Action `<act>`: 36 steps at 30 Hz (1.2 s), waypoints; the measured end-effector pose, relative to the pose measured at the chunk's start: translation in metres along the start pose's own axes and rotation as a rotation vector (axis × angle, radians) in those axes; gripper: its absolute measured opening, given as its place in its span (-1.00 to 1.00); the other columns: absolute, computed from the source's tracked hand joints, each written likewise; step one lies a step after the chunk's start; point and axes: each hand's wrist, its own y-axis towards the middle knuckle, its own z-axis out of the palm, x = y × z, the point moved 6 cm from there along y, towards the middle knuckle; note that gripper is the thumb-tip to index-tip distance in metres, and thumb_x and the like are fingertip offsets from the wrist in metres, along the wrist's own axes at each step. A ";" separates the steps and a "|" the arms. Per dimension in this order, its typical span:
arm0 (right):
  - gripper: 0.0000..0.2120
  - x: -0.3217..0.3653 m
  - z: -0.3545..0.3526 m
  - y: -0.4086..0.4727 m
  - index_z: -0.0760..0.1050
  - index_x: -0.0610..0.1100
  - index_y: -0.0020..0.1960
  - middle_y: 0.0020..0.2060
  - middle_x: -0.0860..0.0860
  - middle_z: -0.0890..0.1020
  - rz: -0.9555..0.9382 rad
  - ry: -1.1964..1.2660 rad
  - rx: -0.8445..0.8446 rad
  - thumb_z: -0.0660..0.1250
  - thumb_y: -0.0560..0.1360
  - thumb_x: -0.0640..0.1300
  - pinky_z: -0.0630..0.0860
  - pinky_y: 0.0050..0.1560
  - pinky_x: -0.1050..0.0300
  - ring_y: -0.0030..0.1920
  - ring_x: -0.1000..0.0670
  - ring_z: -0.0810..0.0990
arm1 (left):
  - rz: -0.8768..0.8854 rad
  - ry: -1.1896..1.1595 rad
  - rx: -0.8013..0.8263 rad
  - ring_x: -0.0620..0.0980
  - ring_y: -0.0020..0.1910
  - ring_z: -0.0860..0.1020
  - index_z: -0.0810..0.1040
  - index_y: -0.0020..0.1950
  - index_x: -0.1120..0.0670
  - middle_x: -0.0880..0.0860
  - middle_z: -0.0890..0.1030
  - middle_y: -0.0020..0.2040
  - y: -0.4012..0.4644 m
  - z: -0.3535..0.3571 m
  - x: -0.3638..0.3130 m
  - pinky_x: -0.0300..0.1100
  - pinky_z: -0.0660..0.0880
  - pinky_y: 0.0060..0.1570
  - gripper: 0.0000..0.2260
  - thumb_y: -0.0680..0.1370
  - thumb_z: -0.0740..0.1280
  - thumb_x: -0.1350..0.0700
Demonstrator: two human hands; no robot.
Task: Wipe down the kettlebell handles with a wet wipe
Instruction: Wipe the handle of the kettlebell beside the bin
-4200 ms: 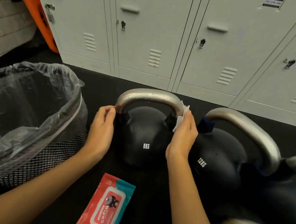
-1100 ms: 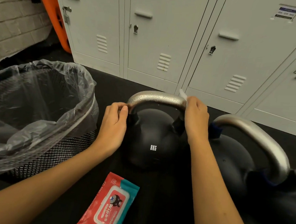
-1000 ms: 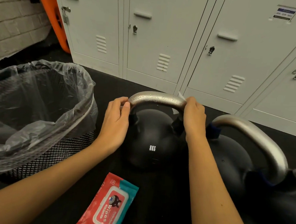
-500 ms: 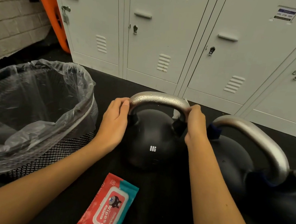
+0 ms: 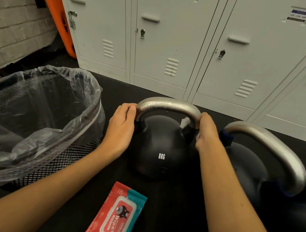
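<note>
A: Item count, please.

B: We count two kettlebells in clear view: the 8KG kettlebell (image 5: 157,148) at centre and a second kettlebell (image 5: 253,168) just beside it on the right. A further dark mass sits at the right edge; we cannot tell what it is. One wet wipe (image 5: 185,122), one wipes pack (image 5: 118,216), one mesh bin (image 5: 39,126) with a clear liner, and four locker doors (image 5: 162,44).

A: Hand status?

B: The left hand (image 5: 120,130) grasps the left end of the silver handle (image 5: 167,104), fingers curled over it. The right hand (image 5: 206,132) is wrapped round the right end of the same handle, pressing the wipe against the metal; a white corner of the wipe shows inside the loop. Droplets bead along the top of the handle.

A: Surface and room?

B: All items stand on a black floor (image 5: 169,207). The lockers, pale grey, line the far side. A whitish brick wall (image 5: 15,24) is at far left, with an orange object (image 5: 56,15) leaning between the wall and the lockers. One locker carries a padlock (image 5: 72,21).

A: Legible markings?

B: The centre kettlebell reads "8KG" in white. The pack, red and teal, reads "Wipes" and "80". Small labels are fixed near the top of two locker doors; their text is too blurred for us to read reliably.
</note>
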 end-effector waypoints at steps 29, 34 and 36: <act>-0.73 0.050 0.010 0.030 0.44 -0.21 0.05 -0.07 -0.18 0.50 -0.202 -0.611 0.623 0.12 0.48 -0.07 0.37 0.08 0.07 -0.02 -0.09 0.43 | 0.020 -0.034 0.012 -0.35 0.06 0.44 0.49 0.16 -0.10 -0.09 0.53 0.10 0.000 -0.001 0.005 -0.57 0.29 -0.06 -0.77 0.67 0.05 0.00; -0.71 0.047 0.001 0.024 0.59 -0.24 -0.01 -0.04 -0.24 0.62 -0.293 -0.521 0.588 0.15 0.56 -0.11 0.41 0.18 0.04 -0.01 -0.09 0.52 | 0.022 -0.036 0.004 -0.30 0.08 0.45 0.49 0.19 -0.06 -0.07 0.53 0.12 0.001 -0.001 0.007 -0.49 0.29 -0.01 -0.76 0.67 0.06 0.00; -0.71 0.049 -0.001 0.016 0.62 -0.24 0.02 0.00 -0.20 0.64 -0.403 -0.523 0.568 0.19 0.57 -0.09 0.40 0.15 0.01 -0.02 -0.04 0.53 | 0.024 -0.034 -0.002 -0.29 0.08 0.45 0.50 0.19 -0.05 -0.07 0.53 0.11 0.001 0.000 0.007 -0.51 0.29 -0.01 -0.76 0.67 0.06 0.01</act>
